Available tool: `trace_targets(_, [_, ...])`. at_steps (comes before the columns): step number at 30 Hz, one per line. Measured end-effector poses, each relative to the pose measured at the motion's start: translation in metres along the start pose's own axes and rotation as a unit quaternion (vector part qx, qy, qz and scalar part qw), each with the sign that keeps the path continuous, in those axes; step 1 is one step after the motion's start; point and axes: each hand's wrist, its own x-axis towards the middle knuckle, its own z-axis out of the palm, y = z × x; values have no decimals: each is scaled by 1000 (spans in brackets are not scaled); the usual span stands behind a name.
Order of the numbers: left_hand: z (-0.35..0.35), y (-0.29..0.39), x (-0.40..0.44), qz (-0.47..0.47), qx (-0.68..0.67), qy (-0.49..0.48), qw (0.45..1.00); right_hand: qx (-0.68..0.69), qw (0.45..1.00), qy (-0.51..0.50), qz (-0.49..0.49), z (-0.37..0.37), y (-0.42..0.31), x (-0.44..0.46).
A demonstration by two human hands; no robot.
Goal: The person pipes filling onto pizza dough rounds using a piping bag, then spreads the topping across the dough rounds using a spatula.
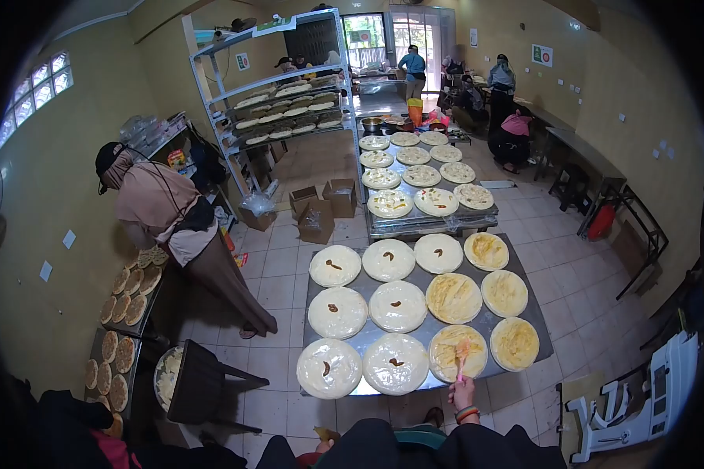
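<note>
My right hand (pixel 465 395), with a band at its wrist, grips a pink-handled utensil (pixel 461 363); whether its head is a brush or a spatula I cannot tell. The head rests over a round flat dough (pixel 444 366) coated in yellow-brown spread, at the near side of the metal table (pixel 426 389). Other rounds with the same coating, like one dough (pixel 515 344), lie beside and behind it. To their left, pale glossy rounds (pixel 396 363) carry small brown streaks. Low at the bottom edge, my left hand (pixel 325 445) is closed by a small yellowish object (pixel 326 433), mostly hidden.
A second table holds topped dough rounds (pixel 422 176). Left are a shelf rack (pixel 278 82), cardboard boxes (pixel 315 220), a dark bin (pixel 192 391) and a person (pixel 172 211) bending over baked rounds (pixel 123 353). A white folded stand (pixel 637 406) is at right. Several people are farther back.
</note>
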Motion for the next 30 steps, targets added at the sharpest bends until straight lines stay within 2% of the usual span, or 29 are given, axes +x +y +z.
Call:
trace_targets(4, [1, 4, 4, 7, -1, -7, 1000, 1, 1000, -15, -7, -6, -7, 3])
trace_targets(6, [1, 6, 7, 5, 0, -14, 1000, 65, 996, -28, 56, -6, -19, 1])
trace_targets(9, [0, 4, 6, 6, 2, -16, 1000, 121, 989, -48, 65, -2, -28, -3])
trace_targets(25, [0, -4, 0, 12, 2, -26, 1000, 64, 996, -41, 46, 7, -22, -5])
trace_targets(30, [-3, -16, -8, 42, 18, -34, 998, 89, 995, -40, 6, -3, -19, -5])
